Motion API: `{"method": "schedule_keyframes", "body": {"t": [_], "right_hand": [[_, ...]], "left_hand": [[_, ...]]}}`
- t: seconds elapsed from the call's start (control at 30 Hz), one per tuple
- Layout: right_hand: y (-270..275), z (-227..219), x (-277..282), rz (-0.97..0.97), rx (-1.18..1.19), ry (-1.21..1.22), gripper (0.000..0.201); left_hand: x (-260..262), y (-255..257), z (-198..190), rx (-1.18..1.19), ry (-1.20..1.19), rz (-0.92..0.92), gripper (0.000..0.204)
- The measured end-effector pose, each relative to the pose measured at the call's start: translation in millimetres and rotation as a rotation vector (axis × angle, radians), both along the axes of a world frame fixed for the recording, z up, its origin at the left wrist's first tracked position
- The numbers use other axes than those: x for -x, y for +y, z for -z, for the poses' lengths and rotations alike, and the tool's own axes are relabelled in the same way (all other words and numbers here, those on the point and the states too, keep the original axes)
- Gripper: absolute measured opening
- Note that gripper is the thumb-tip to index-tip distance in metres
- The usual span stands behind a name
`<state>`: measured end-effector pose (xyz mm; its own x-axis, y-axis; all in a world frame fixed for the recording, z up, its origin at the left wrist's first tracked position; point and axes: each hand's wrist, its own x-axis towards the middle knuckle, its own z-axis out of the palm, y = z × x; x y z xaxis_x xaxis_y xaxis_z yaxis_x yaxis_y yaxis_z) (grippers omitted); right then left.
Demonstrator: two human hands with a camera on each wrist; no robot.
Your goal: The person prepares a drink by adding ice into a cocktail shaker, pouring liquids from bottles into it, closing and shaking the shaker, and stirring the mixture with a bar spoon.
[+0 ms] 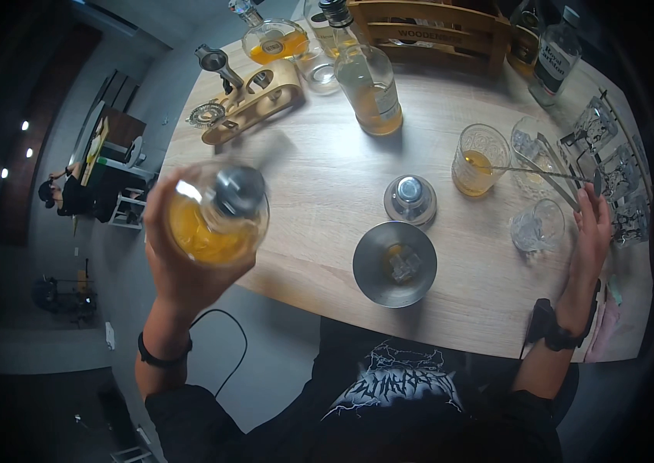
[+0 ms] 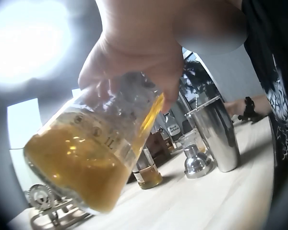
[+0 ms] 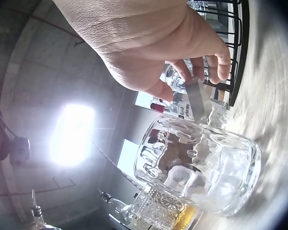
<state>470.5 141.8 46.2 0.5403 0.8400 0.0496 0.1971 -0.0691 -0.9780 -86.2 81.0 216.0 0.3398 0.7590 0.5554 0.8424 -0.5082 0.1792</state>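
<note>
My left hand (image 1: 196,258) grips a clear glass bottle (image 2: 81,163) of amber liquid, tilted and lifted over the left side of the table; its silver top (image 1: 240,191) is blurred. At the far right, my right hand (image 1: 591,231) has its fingers by the end of the metal tongs (image 3: 197,101), with the thumb apart from them. The tongs lean at a glass of ice (image 1: 526,143). Closer to me is another ice glass (image 1: 537,229). A patterned glass (image 1: 475,176) holds amber liquid and a long thin spoon (image 1: 532,170).
A shaker tin (image 1: 395,289) with ice stands near the front edge, a shaker top (image 1: 410,202) behind it. A tall bottle (image 1: 371,92) stands mid-back. A wooden bar-tool stand (image 1: 254,104) is at back left, a wooden crate (image 1: 435,35) behind, a glass rack (image 1: 613,166) at right.
</note>
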Motion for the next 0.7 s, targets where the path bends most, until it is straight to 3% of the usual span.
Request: {"method": "schedule_keyframes", "body": {"t": [0.07,0.1,0.17,0.3,0.43,0.53,0.7], "right_hand": [[-0.5,-0.4,0.4,0.003,0.008,-0.002,0.056],[0.4,-0.7,0.1,0.009,0.017,-0.004,0.056],[2.8,2.9,-3.2,0.014,0.014,0.017,0.056],[4.2,5.9,-4.8,0.025,0.005,0.042,0.054],[4.7,5.4,-3.3,0.029,-0.010,0.046,0.050],[5.1,9.6,-7.3,0.024,-0.023,0.039,0.049],[4.2,9.3,-8.7,-0.002,-0.041,0.032,0.046]], "left_hand": [[-3.5,14.2,-3.9,0.059,-0.232,-0.020,0.113],[-2.7,24.2,-5.2,0.050,-0.234,-0.026,0.113],[2.1,47.9,-7.2,0.161,-0.533,0.033,0.114],[-4.9,91.3,-12.6,0.287,-0.783,0.008,0.106],[-8.6,136.0,6.5,0.257,-0.818,-0.004,0.105],[-8.4,165.4,22.5,0.205,-0.656,-0.111,0.108],[-10.2,193.8,38.9,0.182,-0.665,-0.157,0.108]]}}
